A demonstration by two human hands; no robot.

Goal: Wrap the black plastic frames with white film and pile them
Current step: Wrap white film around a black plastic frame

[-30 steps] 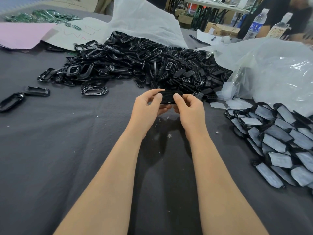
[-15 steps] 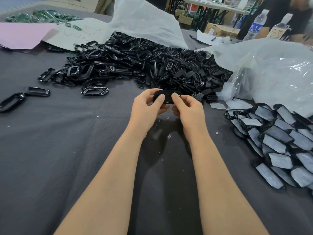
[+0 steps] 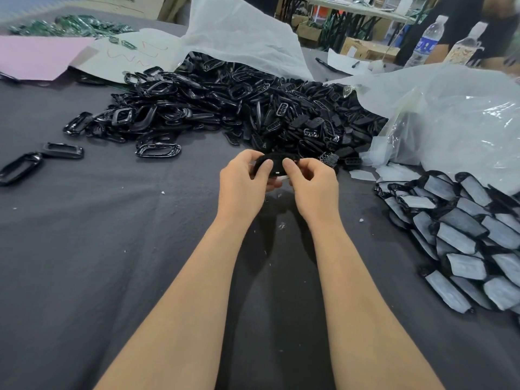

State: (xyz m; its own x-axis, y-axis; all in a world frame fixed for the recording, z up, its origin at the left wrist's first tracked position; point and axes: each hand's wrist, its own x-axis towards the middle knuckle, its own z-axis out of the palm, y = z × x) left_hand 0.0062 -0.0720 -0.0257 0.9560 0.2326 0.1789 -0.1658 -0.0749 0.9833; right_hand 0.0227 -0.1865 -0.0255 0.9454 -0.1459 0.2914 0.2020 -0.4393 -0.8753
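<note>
Pinching one black frame [image 3: 277, 164] with curled fingers and thumbs, left hand [image 3: 242, 187] and right hand [image 3: 316, 187] close together above grey cloth [image 3: 112, 249], near loose heap [image 3: 239, 108]; wrapped pile [image 3: 464, 235] off right.

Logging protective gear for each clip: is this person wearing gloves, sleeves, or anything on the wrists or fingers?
No. The left hand and right hand are bare, without gloves. Both forearms are uncovered down to the bottom of the frame; no sleeve shows. No watch, bracelet or ring is visible on the wrists or fingers.
</note>
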